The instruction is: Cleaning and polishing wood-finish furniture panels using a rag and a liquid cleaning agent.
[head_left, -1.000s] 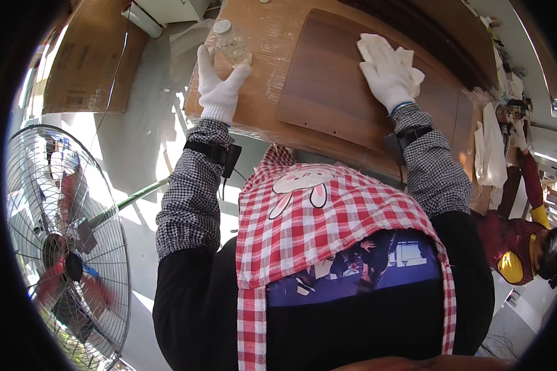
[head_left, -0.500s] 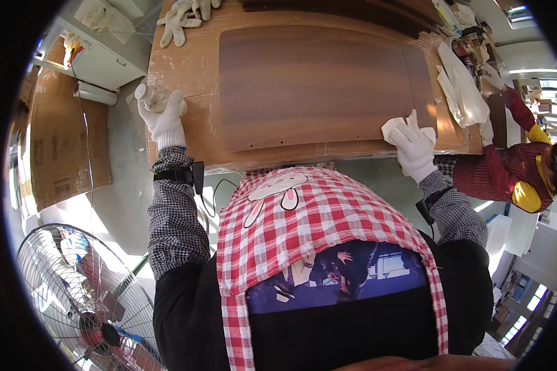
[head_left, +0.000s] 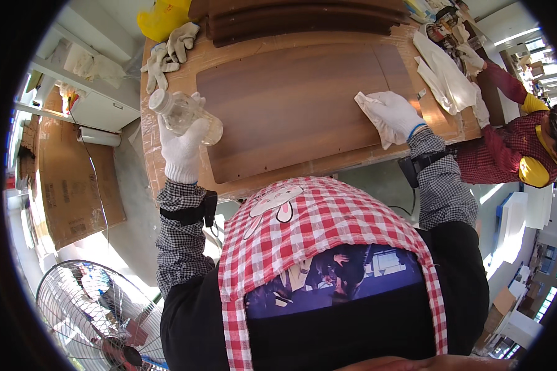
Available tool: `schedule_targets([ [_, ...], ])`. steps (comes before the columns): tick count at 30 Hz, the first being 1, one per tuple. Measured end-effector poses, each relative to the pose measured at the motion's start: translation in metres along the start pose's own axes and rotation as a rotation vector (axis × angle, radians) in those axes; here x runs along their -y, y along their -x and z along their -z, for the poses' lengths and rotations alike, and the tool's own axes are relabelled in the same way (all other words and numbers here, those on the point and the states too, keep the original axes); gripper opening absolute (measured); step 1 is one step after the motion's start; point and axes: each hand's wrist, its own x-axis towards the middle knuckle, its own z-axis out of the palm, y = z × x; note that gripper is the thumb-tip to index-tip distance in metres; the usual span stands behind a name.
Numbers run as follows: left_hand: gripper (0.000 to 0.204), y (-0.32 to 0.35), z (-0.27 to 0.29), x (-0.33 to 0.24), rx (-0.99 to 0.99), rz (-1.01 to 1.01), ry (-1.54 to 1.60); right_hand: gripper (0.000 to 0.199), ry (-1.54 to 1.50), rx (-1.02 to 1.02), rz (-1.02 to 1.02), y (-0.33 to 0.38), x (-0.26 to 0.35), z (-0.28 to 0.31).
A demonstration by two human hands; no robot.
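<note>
My left hand [head_left: 184, 148], in a white knit glove, is wrapped round a clear plastic bottle [head_left: 178, 111] with a white cap. The bottle tilts, cap toward the upper left, and its base, with some liquid, reaches over the left edge of a flat brown panel [head_left: 291, 111]. My right hand [head_left: 399, 113], gloved too, grips a white cloth [head_left: 380, 123] over the panel's right part. The panel lies flat on the cardboard-covered table, with small holes along its near edge and a line across its right part.
Empty work gloves [head_left: 167, 55] and a yellow bag [head_left: 164, 20] lie at the far left. Dark curved panels [head_left: 303, 21] sit at the back. White cloth [head_left: 442, 74] lies at the right, near a co-worker [head_left: 520, 142]. A wire-cage fan [head_left: 99, 315] stands at lower left.
My left hand has brought the bottle rightward to the panel's edge and tipped it. My right hand has moved the cloth inward and slightly away from me. The view has shifted a little.
</note>
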Motion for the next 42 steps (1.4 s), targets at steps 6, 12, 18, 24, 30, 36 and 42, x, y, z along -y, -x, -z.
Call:
schedule_targets([
  [6,0.085,0.011,-0.060,0.008,0.186,0.104,-0.104,0.047,0.397,-0.721,0.261,-0.036,-0.031,-0.043],
  [12,0.092,0.015,-0.072,0.013,0.170,0.321,-0.159,0.056,0.627,-0.555,0.355,-0.005,-0.023,-0.044],
  [18,0.090,0.017,-0.069,0.013,0.147,0.342,-0.142,0.043,0.540,-0.490,0.014,-0.016,-0.017,-0.025],
  [24,0.082,0.012,-0.083,0.013,0.126,0.190,-0.154,0.040,-0.035,-0.462,-0.001,-0.039,-0.025,-0.020],
  [30,0.086,0.001,-0.100,-0.004,0.432,0.383,-0.157,0.050,-1.342,-0.029,0.060,-0.005,0.010,-0.061],
  [36,0.087,-0.016,-0.140,-0.023,0.833,0.340,-1.000,0.054,-1.494,0.099,0.107,0.025,0.042,-0.087],
  [42,0.082,-0.027,-0.161,-0.033,0.997,0.349,-1.226,0.052,-1.388,0.136,0.071,0.032,0.064,-0.083],
])
